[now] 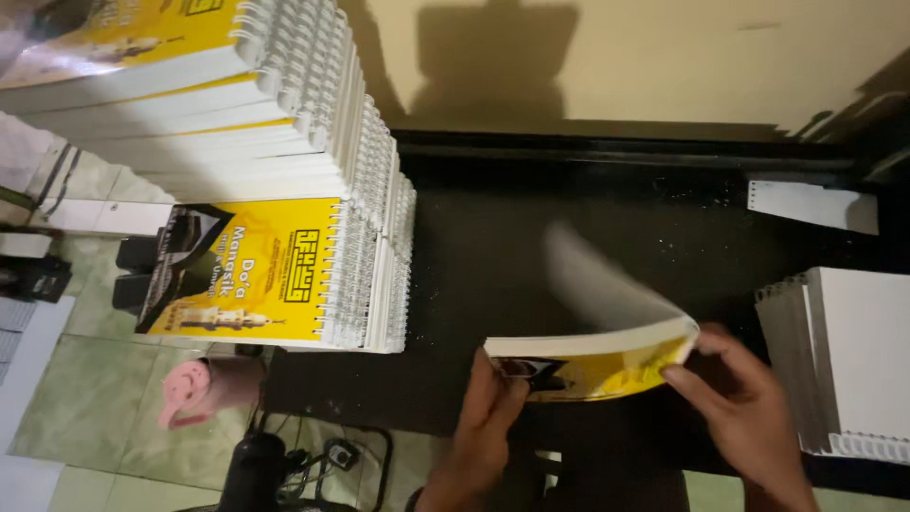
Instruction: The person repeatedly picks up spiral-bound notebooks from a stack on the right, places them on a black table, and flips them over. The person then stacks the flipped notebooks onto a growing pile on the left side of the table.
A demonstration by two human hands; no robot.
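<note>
Both my hands hold a thin yellow-covered booklet [607, 365] just above the black table [493, 246], near its front edge. My left hand [483, 431] pinches the booklet's left end. My right hand [744, 398] grips its right end, where white pages [597, 280] fan upward in a blur. The booklet's cover faces down and toward me.
A tall stepped stack of yellow spiral-bound booklets [256, 265] fills the table's left side. A pile of white punched pages [844, 360] lies at the right edge, with a white strip [806, 204] behind it. A beige wall [645, 57] backs the table. A pink object [190, 389] and cables lie on the tiled floor.
</note>
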